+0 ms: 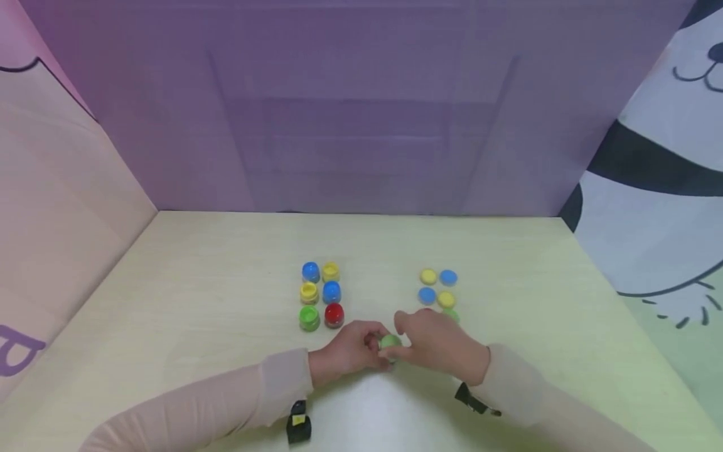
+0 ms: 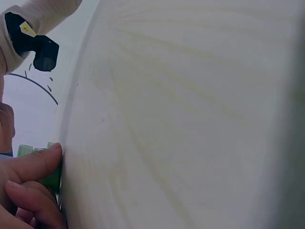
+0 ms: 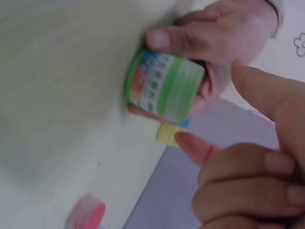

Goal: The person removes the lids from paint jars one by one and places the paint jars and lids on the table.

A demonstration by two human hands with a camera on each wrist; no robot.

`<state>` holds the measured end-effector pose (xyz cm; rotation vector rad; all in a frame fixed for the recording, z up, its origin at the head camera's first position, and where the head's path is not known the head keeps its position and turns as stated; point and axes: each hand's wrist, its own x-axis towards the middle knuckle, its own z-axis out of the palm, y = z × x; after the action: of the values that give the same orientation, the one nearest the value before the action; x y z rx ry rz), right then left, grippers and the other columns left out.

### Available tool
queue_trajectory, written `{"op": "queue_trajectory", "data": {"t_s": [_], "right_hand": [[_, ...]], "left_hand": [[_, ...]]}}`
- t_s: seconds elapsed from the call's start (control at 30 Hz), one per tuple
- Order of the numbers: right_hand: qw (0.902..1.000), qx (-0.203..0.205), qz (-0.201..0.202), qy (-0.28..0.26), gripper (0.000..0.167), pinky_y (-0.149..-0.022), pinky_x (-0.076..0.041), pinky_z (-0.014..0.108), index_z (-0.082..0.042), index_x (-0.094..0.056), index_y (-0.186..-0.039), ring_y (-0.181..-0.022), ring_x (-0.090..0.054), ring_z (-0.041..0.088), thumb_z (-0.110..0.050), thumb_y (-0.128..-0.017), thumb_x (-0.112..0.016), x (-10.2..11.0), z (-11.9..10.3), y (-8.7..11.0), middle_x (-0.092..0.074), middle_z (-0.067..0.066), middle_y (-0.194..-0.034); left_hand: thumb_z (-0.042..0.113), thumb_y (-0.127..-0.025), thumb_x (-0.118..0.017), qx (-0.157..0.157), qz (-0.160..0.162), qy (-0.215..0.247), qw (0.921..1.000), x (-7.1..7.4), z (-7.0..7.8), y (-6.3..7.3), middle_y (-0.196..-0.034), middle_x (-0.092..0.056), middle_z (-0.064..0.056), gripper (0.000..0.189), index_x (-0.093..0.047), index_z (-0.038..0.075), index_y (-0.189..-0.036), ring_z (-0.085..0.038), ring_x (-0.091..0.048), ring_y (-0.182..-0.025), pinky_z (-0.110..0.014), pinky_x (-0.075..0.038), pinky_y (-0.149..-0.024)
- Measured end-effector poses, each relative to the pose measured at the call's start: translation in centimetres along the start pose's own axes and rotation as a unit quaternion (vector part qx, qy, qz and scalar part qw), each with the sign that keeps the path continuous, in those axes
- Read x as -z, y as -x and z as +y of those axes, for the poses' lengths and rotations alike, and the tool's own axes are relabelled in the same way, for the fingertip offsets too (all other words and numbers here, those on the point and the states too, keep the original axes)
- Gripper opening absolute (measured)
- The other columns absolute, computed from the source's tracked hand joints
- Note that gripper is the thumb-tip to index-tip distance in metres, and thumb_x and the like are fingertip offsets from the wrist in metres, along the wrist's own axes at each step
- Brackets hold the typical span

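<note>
My left hand [image 1: 353,346] grips a small green paint jar [image 3: 155,86] close over the table. Its ribbed pale green lid [image 3: 186,90] is on, and a printed label wraps the side. In the left wrist view, the left fingers partly hide the jar. My right hand [image 1: 443,342] is beside the lid, thumb and forefinger spread apart, the other fingers curled. A gap shows between these fingertips and the lid in the right wrist view. Behind the right hand lies a light green lid [image 1: 451,314], partly hidden.
Left of centre, jars stand in two columns: blue [image 1: 310,272], yellow [image 1: 331,272], green [image 1: 309,319], red [image 1: 334,315] and others. Yellow lids [image 1: 428,277] and blue lids [image 1: 449,277] lie to the right. A purple panel [image 1: 361,125] rises behind the table [image 1: 226,251].
</note>
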<state>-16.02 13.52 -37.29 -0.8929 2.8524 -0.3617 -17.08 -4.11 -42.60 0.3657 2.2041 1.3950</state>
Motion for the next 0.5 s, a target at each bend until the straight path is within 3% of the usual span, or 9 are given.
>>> {"op": "queue_trajectory", "data": {"t_s": [0.17,0.5], "right_hand": [[0.999,-0.041,-0.014,-0.01,0.04,-0.043,-0.02,0.019,-0.011,-0.048,-0.073,-0.048,-0.028,0.006,-0.044,-0.083,-0.068,-0.3,-0.8,-0.2,-0.03,-0.006,-0.054],[0.9974,-0.058,-0.043,0.001,0.032,-0.044,-0.029,0.019,-0.009,-0.054,-0.085,-0.05,-0.038,0.01,-0.037,-0.082,-0.069,-0.7,-1.3,-0.6,-0.043,-0.002,-0.056]], "left_hand": [[0.007,-0.076,-0.076,-0.014,0.002,-0.002,0.9999,0.0,0.1,0.0,-0.07,-0.054,0.001,0.02,-0.067,0.013,-0.094,-0.013,-0.049,-0.07,-0.025,-0.041,-0.067],[0.006,-0.076,-0.075,-0.007,-0.002,-0.001,1.0,0.1,-0.2,0.1,-0.07,-0.055,0.0,0.022,-0.067,0.013,-0.095,-0.014,-0.049,-0.069,-0.025,-0.041,-0.065]]}}
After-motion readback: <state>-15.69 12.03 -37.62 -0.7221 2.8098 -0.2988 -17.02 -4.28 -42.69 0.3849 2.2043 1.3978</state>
